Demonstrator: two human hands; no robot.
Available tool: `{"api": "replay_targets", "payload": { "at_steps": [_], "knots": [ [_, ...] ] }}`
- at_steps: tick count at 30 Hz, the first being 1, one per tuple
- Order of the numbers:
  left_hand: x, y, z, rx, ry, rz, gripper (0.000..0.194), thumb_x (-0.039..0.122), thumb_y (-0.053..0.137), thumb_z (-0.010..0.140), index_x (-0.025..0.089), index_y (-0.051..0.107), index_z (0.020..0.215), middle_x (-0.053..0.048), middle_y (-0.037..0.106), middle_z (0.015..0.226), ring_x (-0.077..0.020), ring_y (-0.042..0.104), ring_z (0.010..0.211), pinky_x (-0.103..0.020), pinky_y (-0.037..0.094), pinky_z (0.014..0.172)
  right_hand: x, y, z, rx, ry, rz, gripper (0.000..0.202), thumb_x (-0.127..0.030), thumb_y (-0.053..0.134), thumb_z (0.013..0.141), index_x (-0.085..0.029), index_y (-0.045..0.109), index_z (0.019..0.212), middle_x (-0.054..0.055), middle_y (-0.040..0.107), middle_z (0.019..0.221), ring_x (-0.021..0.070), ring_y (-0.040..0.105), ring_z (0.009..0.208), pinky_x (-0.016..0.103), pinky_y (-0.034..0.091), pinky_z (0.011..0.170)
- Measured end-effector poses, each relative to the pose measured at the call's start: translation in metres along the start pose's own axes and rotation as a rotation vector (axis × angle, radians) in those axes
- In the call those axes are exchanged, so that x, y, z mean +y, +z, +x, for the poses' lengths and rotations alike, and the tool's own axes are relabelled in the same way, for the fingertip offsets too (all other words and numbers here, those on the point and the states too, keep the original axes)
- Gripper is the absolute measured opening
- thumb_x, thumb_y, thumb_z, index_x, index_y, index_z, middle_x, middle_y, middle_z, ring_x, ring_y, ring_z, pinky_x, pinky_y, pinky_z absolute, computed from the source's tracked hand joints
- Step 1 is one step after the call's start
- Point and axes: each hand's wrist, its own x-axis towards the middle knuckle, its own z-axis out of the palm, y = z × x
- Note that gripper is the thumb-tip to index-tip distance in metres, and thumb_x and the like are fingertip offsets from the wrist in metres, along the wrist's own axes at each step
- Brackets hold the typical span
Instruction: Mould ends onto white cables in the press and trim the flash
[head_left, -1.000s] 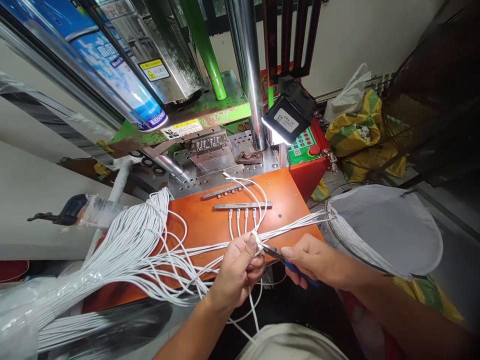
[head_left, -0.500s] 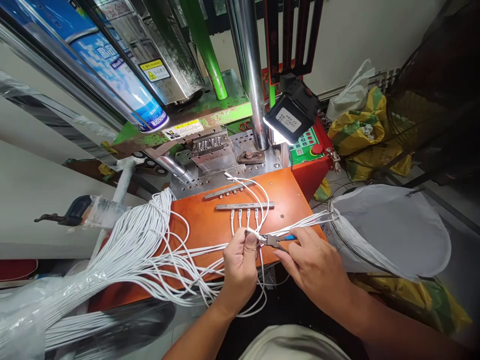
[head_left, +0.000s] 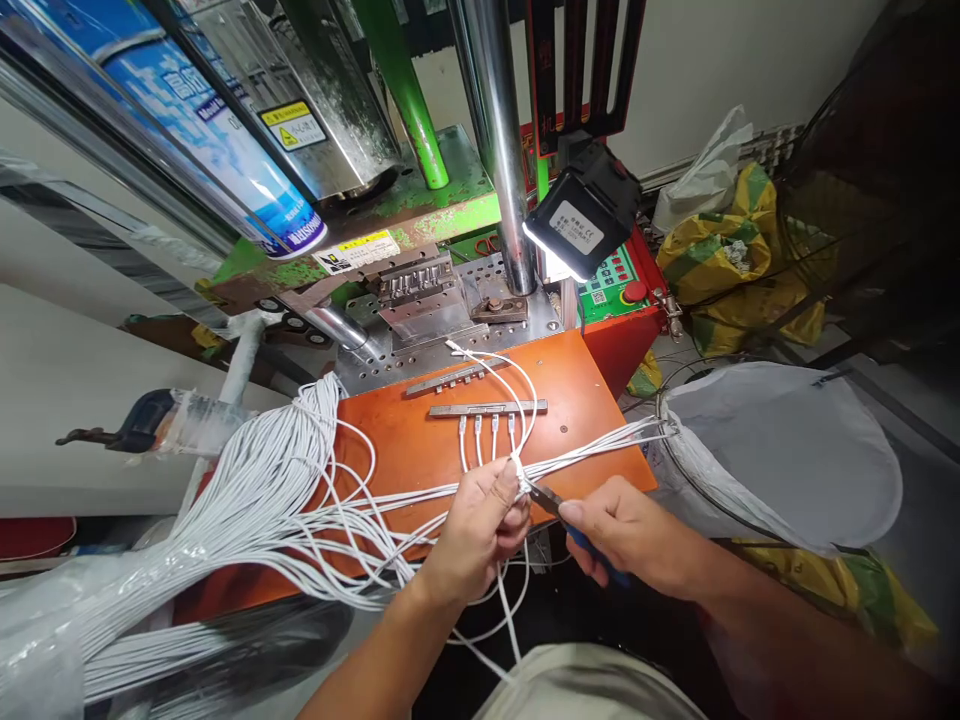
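Note:
My left hand [head_left: 480, 525] is closed on white cable ends [head_left: 520, 475] over the front edge of the orange board [head_left: 592, 400]. In my right hand [head_left: 634, 530] are blue-handled pliers [head_left: 546, 498], their jaws touching the white piece at my left fingertips. Behind my hands lies a metal bar [head_left: 487, 409] with several white cable connectors set along its front side. A second metal bar [head_left: 454, 378] rests farther back. One looped cable [head_left: 534, 385] runs from the back of the board down to my left hand.
A large bundle of white cables [head_left: 277, 470] spreads over the left side. Behind the board stands a green press with a metal mould [head_left: 424, 300]. A black lamp [head_left: 581, 215] hangs at its right. A white net bag [head_left: 780, 450] and yellow sacks [head_left: 720, 240] are on the right.
My right hand has turned and moved slightly down, with the pliers now slanting down to the right. My left hand has tilted, and the cables below it have shifted.

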Motion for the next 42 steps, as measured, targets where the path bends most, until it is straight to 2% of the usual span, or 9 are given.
{"api": "replay_targets", "payload": {
  "at_steps": [2,4,10,14,18,26,30,38,42],
  "knots": [
    [0.006,0.0,-0.002,-0.095,-0.094,-0.087,0.048,0.058,0.071,0.095,0.02,0.046,0.078,0.01,0.031,0.058,-0.0034,0.016,0.042,-0.017,0.012,0.039,0.002,0.001,-0.001,-0.152,0.074,0.279,0.074,-0.077,0.042,0.1,-0.022,0.039,0.052,0.002,0.057,0.057,0.0112,0.05,0.045,0.025,0.02,0.041],
    [0.009,-0.001,-0.002,-0.112,-0.086,-0.077,0.049,0.059,0.07,0.095,0.02,0.047,0.078,0.01,0.031,0.057,-0.0033,0.015,0.043,-0.017,0.012,0.039,0.0,0.003,-0.003,-0.137,0.041,0.292,0.074,-0.076,0.042,0.1,-0.022,0.037,0.051,0.002,0.058,0.058,0.012,0.053,0.048,0.025,0.024,0.042],
    [-0.001,-0.002,0.001,0.091,0.215,0.153,0.044,0.053,0.065,0.101,0.019,0.048,0.078,0.007,0.032,0.063,-0.0064,0.023,0.051,-0.019,0.019,0.047,-0.008,0.015,-0.003,0.446,-0.265,-0.633,0.059,-0.054,0.039,0.112,-0.019,0.058,0.069,0.001,0.056,0.071,0.0142,0.05,0.066,0.03,0.034,0.063],
    [-0.016,0.006,0.004,0.262,0.357,0.146,0.042,0.049,0.063,0.103,0.02,0.046,0.078,0.006,0.033,0.067,-0.0091,0.028,0.057,-0.022,0.025,0.052,-0.004,0.031,0.002,0.69,-0.338,-0.958,0.05,-0.045,0.04,0.114,-0.019,0.065,0.078,0.006,0.062,0.087,0.0182,0.058,0.08,0.033,0.035,0.067],
    [-0.027,0.015,0.007,0.398,0.424,0.166,0.043,0.052,0.057,0.105,0.021,0.046,0.078,0.005,0.038,0.068,-0.0116,0.031,0.059,-0.025,0.027,0.054,-0.002,0.04,0.009,0.824,-0.362,-1.111,0.044,-0.04,0.044,0.112,-0.02,0.066,0.079,0.008,0.063,0.09,0.0225,0.057,0.086,0.035,0.035,0.069],
    [-0.025,0.015,0.008,0.527,0.519,0.449,0.046,0.054,0.052,0.107,0.021,0.045,0.076,0.002,0.042,0.069,-0.0145,0.035,0.063,-0.028,0.031,0.061,0.0,0.04,0.017,0.865,-0.432,-1.149,0.046,-0.037,0.044,0.112,-0.021,0.055,0.071,0.004,0.056,0.075,0.0188,0.051,0.071,0.036,0.028,0.064],
    [-0.015,0.008,0.006,0.416,0.419,0.424,0.046,0.055,0.052,0.107,0.021,0.047,0.077,0.003,0.04,0.069,-0.0128,0.034,0.061,-0.025,0.03,0.056,-0.004,0.029,0.014,0.691,-0.408,-0.859,0.055,-0.044,0.04,0.114,-0.02,0.053,0.067,0.001,0.054,0.067,0.0141,0.045,0.06,0.034,0.025,0.06],
    [0.011,0.002,-0.011,-0.171,-0.089,-0.233,0.045,0.049,0.064,0.1,0.021,0.041,0.073,0.011,0.024,0.054,-0.0034,0.01,0.04,-0.015,0.011,0.035,-0.007,0.009,-0.002,-0.145,0.002,0.419,0.073,-0.074,0.052,0.098,-0.019,0.039,0.051,0.003,0.058,0.059,0.009,0.051,0.046,0.022,0.021,0.041],
    [0.008,-0.001,-0.015,-0.344,-0.098,-0.365,0.045,0.048,0.064,0.101,0.021,0.04,0.074,0.012,0.024,0.052,-0.0021,0.008,0.037,-0.014,0.013,0.033,-0.006,0.016,-0.009,-0.269,0.053,0.663,0.071,-0.076,0.055,0.095,-0.02,0.036,0.055,0.003,0.059,0.062,0.0098,0.054,0.045,0.02,0.013,0.035]
  ]
}}
